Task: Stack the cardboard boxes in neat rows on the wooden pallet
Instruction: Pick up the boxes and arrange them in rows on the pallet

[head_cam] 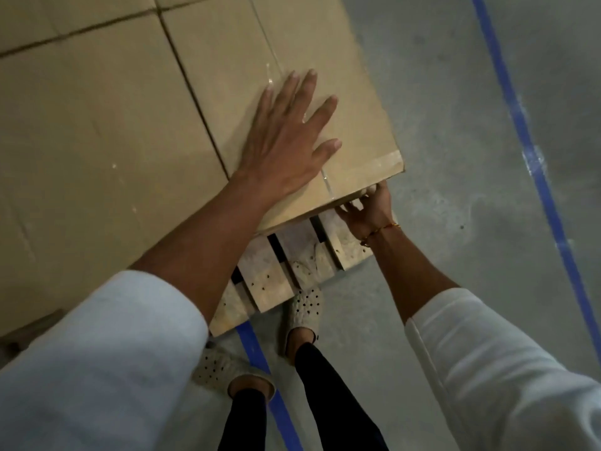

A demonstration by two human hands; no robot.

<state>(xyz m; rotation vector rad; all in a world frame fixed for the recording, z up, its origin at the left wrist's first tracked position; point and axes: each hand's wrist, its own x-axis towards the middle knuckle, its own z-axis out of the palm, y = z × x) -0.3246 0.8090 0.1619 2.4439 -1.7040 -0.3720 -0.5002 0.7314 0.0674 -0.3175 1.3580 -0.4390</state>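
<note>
A taped brown cardboard box (325,53) lies at the right end of a row of boxes on the wooden pallet (276,275). My left hand (289,138) rests flat on its top, fingers spread and straight. My right hand (367,209) touches the box's near side just under the top edge, close to its right corner, fingers against the cardboard; a thin bracelet circles that wrist. A larger box (97,151) sits to the left, touching the first along a dark seam. More boxes (81,14) fill the row behind.
Bare pallet slats jut out below the box toward me. My two feet in perforated shoes (304,310) stand on the grey concrete floor (439,109) at the pallet's edge. Blue tape lines (527,151) run along the floor on the right and under my feet.
</note>
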